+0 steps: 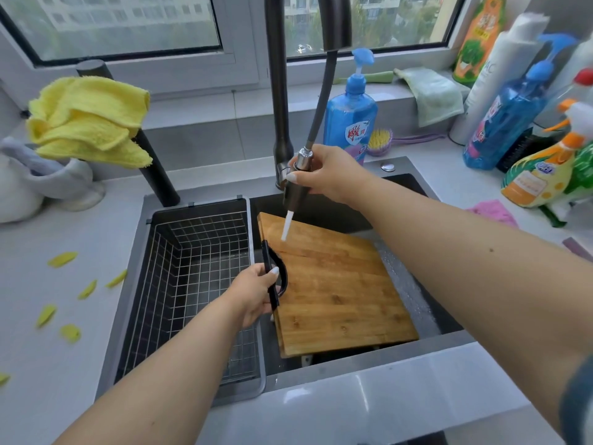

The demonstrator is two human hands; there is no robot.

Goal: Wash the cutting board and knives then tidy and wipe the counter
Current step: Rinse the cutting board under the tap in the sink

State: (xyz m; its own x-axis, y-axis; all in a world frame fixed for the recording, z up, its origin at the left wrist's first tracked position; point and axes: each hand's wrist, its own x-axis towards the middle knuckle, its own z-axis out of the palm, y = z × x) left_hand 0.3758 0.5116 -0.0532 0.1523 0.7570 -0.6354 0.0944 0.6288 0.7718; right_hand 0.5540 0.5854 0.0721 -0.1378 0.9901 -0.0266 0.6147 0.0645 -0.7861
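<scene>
The board (pixel 337 284) lies tilted in the sink (pixel 426 187) at the centre of the frame, its far end propped high and its near edge resting low by the front wall. My left hand (pixel 256 293) curls round the black handle (pixel 272 277) on the board's left edge, fingers closed on it, holding the board steady. My right hand (pixel 324 175), just above centre, grips the pulled-out sprayer (pixel 296 187), fingers wrapped round its body, and a white stream (pixel 286 226) strikes the board's upper left corner. I judge this to be the rinsing step, early in the task. To do it well I should sweep the stream from the high end down so water runs off toward the low edge, keep the nozzle near the wood to limit splash, then turn the board to rinse its back. Left of the board sits the wire basket (pixel 192 268). Yellow peels (pixel 62 259) lie on the counter (pixel 64 348) at lower left, not yet cleared. I see no knives.
</scene>
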